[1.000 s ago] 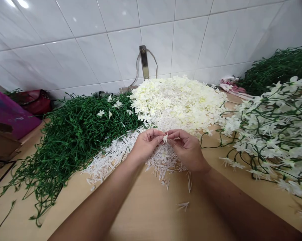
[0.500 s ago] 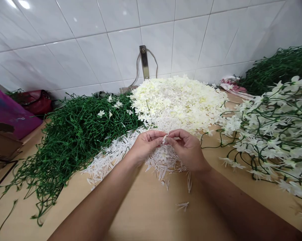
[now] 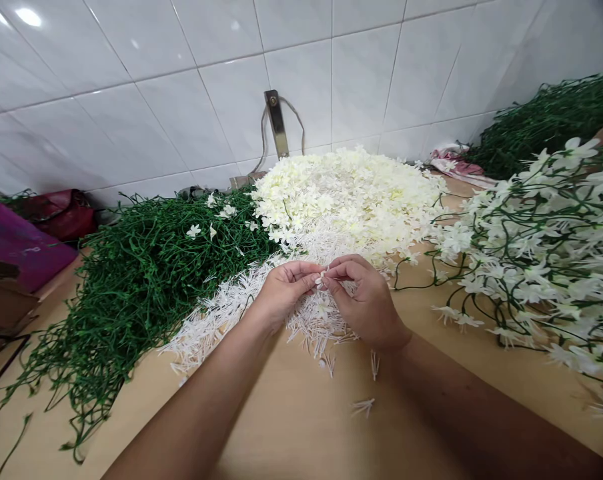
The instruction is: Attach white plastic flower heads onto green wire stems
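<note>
Both hands meet over a heap of thin white plastic stamens (image 3: 216, 313) in the middle of the table. My left hand (image 3: 287, 285) pinches a small white artificial flower (image 3: 320, 280) between thumb and forefinger. On its other side my right hand (image 3: 364, 297) is closed on the same flower with thumb and fingertips. The fingers partly cover it, so its details are hard to make out. Just behind the hands rises a pile of cream-white flower heads (image 3: 351, 190). Left of them lies a large heap of green plastic stems (image 3: 161, 260).
Finished-looking white flowers on green stems (image 3: 541, 267) spread over the right side. More green stems (image 3: 551, 127) lie at the back right beside a pink and white cloth (image 3: 456, 163). A red bag (image 3: 66, 213) and a purple bag (image 3: 21, 240) stand at left. A tiled wall (image 3: 221, 100) closes the back.
The view has shifted slightly, moving the scene a little to the left. Both hands remain together at the small flower, with the fingers slightly changed in position.
</note>
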Tool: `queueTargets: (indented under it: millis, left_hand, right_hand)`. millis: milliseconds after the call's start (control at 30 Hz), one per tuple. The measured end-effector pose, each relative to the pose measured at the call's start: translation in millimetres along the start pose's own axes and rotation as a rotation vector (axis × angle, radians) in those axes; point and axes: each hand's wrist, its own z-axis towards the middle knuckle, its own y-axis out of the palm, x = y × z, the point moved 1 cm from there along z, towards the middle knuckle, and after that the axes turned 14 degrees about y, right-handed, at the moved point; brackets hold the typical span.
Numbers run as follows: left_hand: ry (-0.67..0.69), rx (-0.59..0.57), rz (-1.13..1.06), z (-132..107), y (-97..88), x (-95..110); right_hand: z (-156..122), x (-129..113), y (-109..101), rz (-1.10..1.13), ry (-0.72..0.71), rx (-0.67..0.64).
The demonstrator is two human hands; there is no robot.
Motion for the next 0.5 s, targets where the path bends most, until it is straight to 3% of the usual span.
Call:
queueTargets:
  millis: [133,367,500]
  left_hand:
    - [0.022,-0.052,0.064,0,-0.2,0]
    - [0.201,-0.064,0.235,0,1.2,10]
    - [0.286,-0.057,0.436,-6,-11.2,28]
  right_hand:
    - [-1,2,2,0.042,0.016,-0.014]
    - [0,6,5,0.369,0.309,-0.174]
    - [0,4,3,0.419,0.389,-0.234]
